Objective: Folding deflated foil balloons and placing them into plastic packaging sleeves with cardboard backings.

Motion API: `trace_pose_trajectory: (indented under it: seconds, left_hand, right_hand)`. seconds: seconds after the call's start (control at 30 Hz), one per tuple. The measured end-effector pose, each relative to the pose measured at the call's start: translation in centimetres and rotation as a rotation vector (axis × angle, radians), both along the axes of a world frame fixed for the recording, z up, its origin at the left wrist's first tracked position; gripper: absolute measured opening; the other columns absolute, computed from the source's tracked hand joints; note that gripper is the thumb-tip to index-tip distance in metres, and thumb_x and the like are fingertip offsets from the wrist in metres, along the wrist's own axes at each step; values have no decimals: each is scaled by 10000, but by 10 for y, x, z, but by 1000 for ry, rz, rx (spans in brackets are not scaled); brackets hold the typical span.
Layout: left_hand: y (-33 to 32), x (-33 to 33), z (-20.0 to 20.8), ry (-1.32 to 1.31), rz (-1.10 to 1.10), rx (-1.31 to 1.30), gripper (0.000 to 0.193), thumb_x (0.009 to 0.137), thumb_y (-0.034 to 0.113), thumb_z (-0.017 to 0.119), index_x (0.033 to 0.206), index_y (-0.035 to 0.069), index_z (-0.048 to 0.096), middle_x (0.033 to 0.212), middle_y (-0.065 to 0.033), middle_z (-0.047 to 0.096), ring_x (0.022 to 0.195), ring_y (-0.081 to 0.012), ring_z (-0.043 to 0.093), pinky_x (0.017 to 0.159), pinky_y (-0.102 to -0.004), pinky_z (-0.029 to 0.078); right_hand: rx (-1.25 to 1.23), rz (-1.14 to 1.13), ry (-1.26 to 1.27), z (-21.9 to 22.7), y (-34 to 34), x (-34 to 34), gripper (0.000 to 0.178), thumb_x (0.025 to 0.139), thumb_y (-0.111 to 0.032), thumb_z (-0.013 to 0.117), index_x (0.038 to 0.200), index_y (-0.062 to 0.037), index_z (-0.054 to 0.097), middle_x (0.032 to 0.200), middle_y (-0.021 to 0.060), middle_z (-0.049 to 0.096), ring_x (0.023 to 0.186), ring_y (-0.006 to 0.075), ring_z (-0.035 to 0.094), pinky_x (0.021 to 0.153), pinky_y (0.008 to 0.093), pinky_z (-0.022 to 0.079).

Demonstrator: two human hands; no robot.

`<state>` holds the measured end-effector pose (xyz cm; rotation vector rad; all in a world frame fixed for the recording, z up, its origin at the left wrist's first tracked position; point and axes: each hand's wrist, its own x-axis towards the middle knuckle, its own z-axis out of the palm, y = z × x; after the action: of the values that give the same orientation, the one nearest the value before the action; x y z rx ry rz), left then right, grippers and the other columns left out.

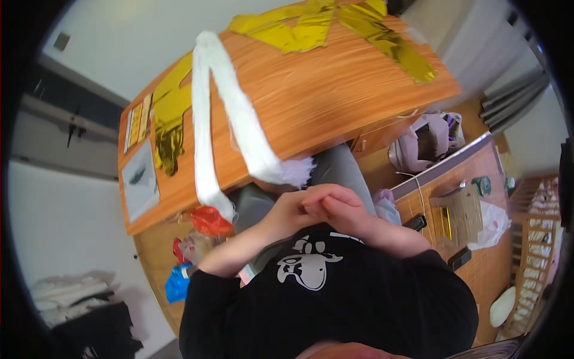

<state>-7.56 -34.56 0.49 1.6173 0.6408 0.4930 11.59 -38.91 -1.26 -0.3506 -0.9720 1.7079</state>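
My left hand (291, 210) and my right hand (341, 208) are brought together in front of my black shirt, just off the table's near edge. Their fingers are bent and pressed against each other; whatever may be between them is hidden. Closest to them is a long white strip (242, 113) of cloth or yarn, folded into an upside-down V on the wooden table (311, 90). Its right end finishes in a loose white fringe (297, 172) just beyond my hands. The left end hangs at the table edge by a red plastic bag (210, 221).
Flat, shiny gold foil pieces lie on the table's far side (293, 30), far right (388, 45) and left (171, 113). A clear sleeve (141, 179) sits near the left edge. At right are a lilac bag (412, 143), a cardboard box (460, 215) and a wooden crib (526, 251).
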Motion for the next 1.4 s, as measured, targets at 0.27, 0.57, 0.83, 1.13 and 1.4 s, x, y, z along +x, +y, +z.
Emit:
trace_pose_trajectory:
  seconds: [0.27, 0.57, 0.83, 1.13, 1.4]
  left_hand:
    - [-93, -115, -77, -281, 876, -426, 208, 1028, 85, 622, 1138, -54, 732, 996, -163, 761, 854, -203, 747, 807, -336, 629]
    - [-129, -221, -157, -294, 1114, -202, 269, 1019, 172, 672, 1228, 4, 652, 1048, -85, 726, 834, -117, 696, 696, -261, 559]
    - [-53, -257, -230, 457, 1574, 74, 306, 956, 369, 699, 989, 75, 624, 837, -149, 692, 808, -340, 693, 705, -448, 529]
    - [-91, -248, -234, 129, 1418, 301, 205, 923, 116, 707, 1084, 33, 610, 994, -162, 633, 915, -299, 650, 810, -377, 519]
    - [-96, -256, -265, 310, 1554, 484, 487, 807, 97, 761, 1256, 34, 580, 1162, -183, 628, 1098, -361, 636, 958, -413, 521]
  right_hand:
    - [643, -126, -689, -31, 30, -97, 334, 1048, -68, 554, 1359, -21, 663, 1262, 108, 668, 1181, 186, 602, 1005, 361, 471]
    - [308, 201, -870, -96, 30, -199, 207, 972, -102, 716, 1148, -7, 768, 968, 89, 756, 836, 119, 693, 746, 267, 540]
    - [984, -71, -1503, -113, 64, -302, 172, 923, -114, 649, 1047, -56, 753, 1005, 171, 740, 920, 368, 712, 800, 429, 585]
    - [834, 447, -1708, -170, 118, -391, 233, 920, -119, 583, 1062, -30, 744, 1084, 226, 732, 972, 418, 712, 869, 514, 565]
    - [626, 890, -1427, -200, 119, -377, 316, 832, -115, 600, 1093, 23, 714, 1089, 280, 713, 1071, 421, 699, 919, 490, 539]
